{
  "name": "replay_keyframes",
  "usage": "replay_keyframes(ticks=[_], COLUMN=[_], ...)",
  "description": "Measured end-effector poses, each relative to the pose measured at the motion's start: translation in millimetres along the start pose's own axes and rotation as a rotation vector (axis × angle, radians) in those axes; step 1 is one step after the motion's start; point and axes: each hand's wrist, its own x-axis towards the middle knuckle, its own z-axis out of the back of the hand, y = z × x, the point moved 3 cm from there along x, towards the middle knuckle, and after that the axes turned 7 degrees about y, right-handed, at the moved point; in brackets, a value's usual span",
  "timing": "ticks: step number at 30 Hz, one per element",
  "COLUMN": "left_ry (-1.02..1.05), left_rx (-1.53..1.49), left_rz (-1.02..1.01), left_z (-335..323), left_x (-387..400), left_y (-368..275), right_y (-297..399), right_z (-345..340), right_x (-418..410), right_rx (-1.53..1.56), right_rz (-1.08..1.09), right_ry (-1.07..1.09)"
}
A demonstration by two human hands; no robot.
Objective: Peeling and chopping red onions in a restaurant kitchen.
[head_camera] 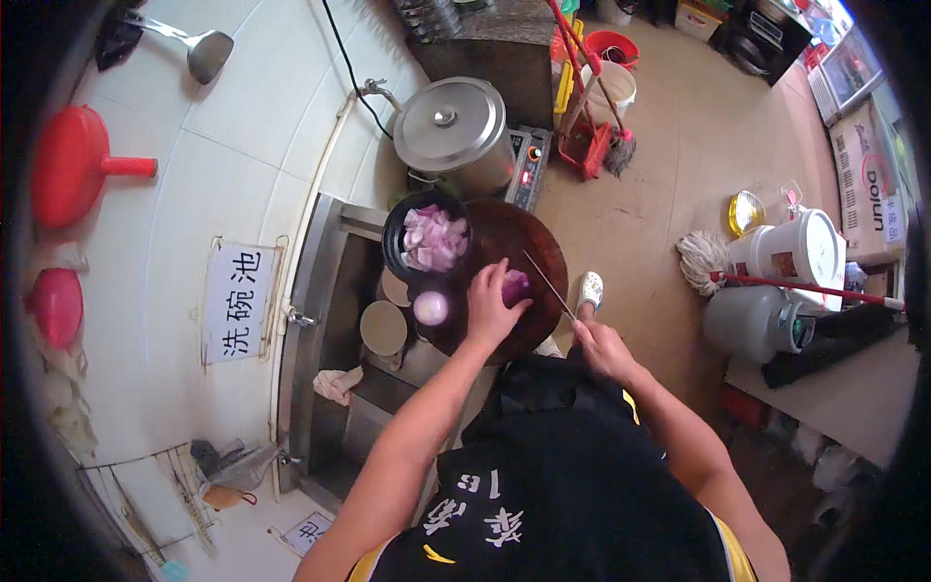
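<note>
My left hand (494,302) holds a purple onion piece (516,288) against a round, dark wooden chopping board (538,233). In my right hand (600,345) is the handle of a knife (549,282), its thin blade edge-on over the board, just right of the onion piece. A peeled onion (430,308) lies at the board's left side. Beyond it, a black bowl (393,251) holds cut onion pieces (435,238). Whether the blade touches the board cannot be told.
A lidded steel pot (454,131) stands on an induction cooker (529,171) beyond the board. Steel sinks (331,291) line the tiled wall at left, with a tap (300,318). On the floor are a red dustpan (586,149), a mop (704,262), white buckets (818,247) and a gas cylinder (749,324).
</note>
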Motion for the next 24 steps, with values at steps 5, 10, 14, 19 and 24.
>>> replay_keyframes(ticks=[5,10,14,19,24], left_ry=[-0.263,-0.331,-0.267,-0.103,-0.099], left_rx=[-0.248,-0.375,-0.396,0.039,-0.015], left_rz=[-0.016,0.031,0.056,-0.108,-0.111], left_z=[-25.2,-44.0,-28.4,-0.4,3.5], left_x=[-7.5,-3.2,-10.3,-11.8,-6.4], left_y=[11.3,3.1,0.5,4.8,7.1], right_y=[10.7,14.9,2.2,7.8,30.3], right_z=[-1.4,-11.0,-2.9,2.7,1.3], right_x=[28.9,32.7,33.0,20.0,-7.9], right_rx=[-0.167,-0.191,-0.096,-0.033,0.076], right_rz=[-0.066,-0.024,-0.005,0.001,-0.025], right_ry=[0.053,0.084,0.101,0.069,0.139])
